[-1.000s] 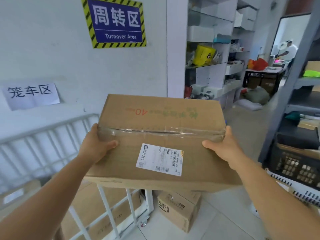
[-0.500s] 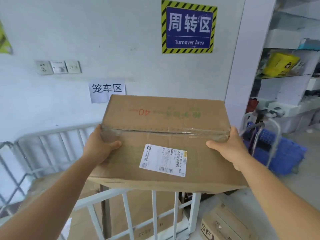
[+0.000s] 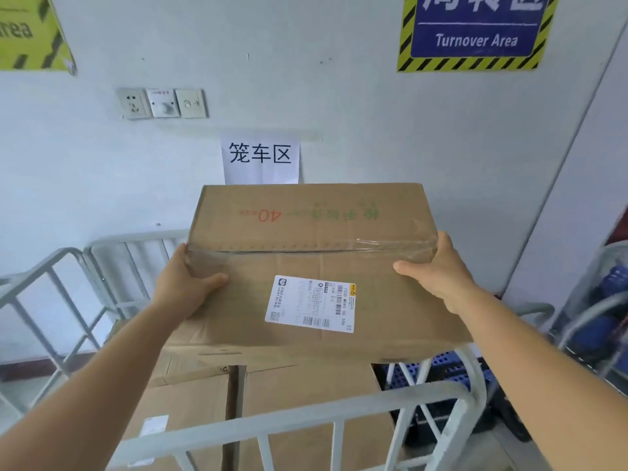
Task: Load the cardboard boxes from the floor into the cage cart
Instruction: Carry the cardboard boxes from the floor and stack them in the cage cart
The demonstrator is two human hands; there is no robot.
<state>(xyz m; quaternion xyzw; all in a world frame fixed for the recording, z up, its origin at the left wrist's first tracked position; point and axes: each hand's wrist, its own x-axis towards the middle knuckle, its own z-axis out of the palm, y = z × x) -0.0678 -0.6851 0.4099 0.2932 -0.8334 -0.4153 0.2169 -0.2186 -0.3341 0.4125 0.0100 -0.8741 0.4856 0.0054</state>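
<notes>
Now holding a cardboard box (image 3: 306, 260) out in front with both hands, above the cage cart (image 3: 295, 423). Left hand (image 3: 185, 283) clamped on the box's left end, thumb lying across the top face, the other fingers hidden round the side. Right hand (image 3: 438, 270) gripping the right end the same way, thumb on top and pointing inward, fingers out of sight behind the edge. Box level or nearly so, sealed along its middle seam with clear tape, carrying a white shipping label (image 3: 311, 304) on the near half of the top and faded green print with a red "40" on the far half. Directly beneath, inside the cart's grey metal rails, more flat brown cartons (image 3: 282, 389) already lying close together; cannot tell whether the held box touches them. Near rail of the cart crossing the lower part of the view, further railing standing to the left. On the white wall behind: a paper sign with black characters (image 3: 260, 159) just above the box's far edge, a row of wall switches (image 3: 163, 103) up left, a blue "Turnover Area" sign (image 3: 475, 32) up right. To the right of the cart, blue plastic crates (image 3: 448, 372) behind another rail.
</notes>
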